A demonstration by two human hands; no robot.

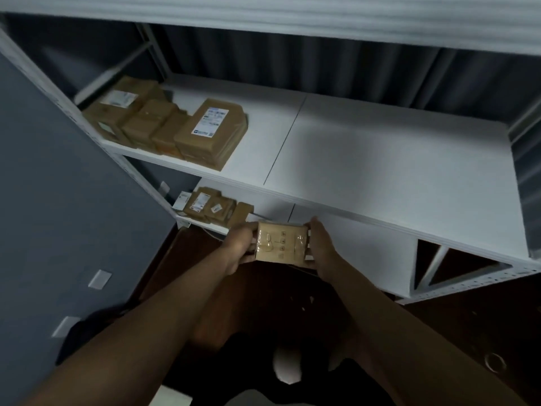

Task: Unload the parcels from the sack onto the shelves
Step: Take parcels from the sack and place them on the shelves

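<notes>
Your two forearms reach out; your left hand [238, 249] and right hand [319, 244] clamp the small taped parcel [281, 244] by its ends, level at the lower shelf [351, 238] edge, probably to slide it in beside the stored parcels [215, 208].

The middle shelf [380, 159] lies bare to the right of the parcel cluster [167, 127] crowding its left end, while the lower shelf [351, 244] has stacked parcels [213, 208] blocking its left side.

Grey-blue wall [58, 200], dark curtain [322, 63], brown wooden floor [468, 317].
</notes>
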